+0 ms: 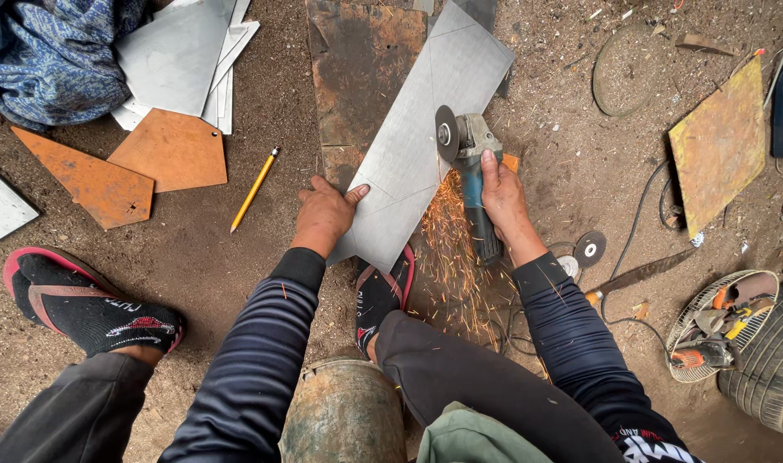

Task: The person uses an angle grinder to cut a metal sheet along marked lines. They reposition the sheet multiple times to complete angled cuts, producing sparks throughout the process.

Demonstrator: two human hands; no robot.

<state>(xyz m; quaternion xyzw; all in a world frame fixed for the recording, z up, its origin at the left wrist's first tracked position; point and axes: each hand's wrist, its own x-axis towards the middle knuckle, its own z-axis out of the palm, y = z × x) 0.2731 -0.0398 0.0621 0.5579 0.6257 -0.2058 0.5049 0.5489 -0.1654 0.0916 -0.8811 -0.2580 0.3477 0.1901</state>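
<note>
Nearest the camera: a rusty round drum (344, 416) sits between the person's knees, with a sock-and-sandal foot (83, 304) out to the left on the dirt floor (203, 257). A second sandalled foot (383, 291) rests at the near corner of the steel sheet (417, 129).

Left hand (324, 214): laid flat, fingers spread, pressing down the near left edge of the steel sheet. Not curled around anything.

Right hand (503, 197): wrapped tight around the body of a blue angle grinder (470, 171). The grinder's disc (446, 134) meets the sheet's right edge; orange sparks (447, 249) spray toward the near side.

The steel sheet lies diagonally on the floor, centre of the scene, running from the near foot to the far right, partly over a rusty plate (357, 69).

Right: spare discs (584, 250) on the ground just beside the right forearm, a fan-guard basket (721, 321) holding small tools, a tyre (777, 360), a yellowish plate (721, 141).

Left, farther: a yellow pencil (254, 189), rust-coloured offcuts (143, 167), stacked grey sheets (186, 60), blue cloth (48, 51).
</note>
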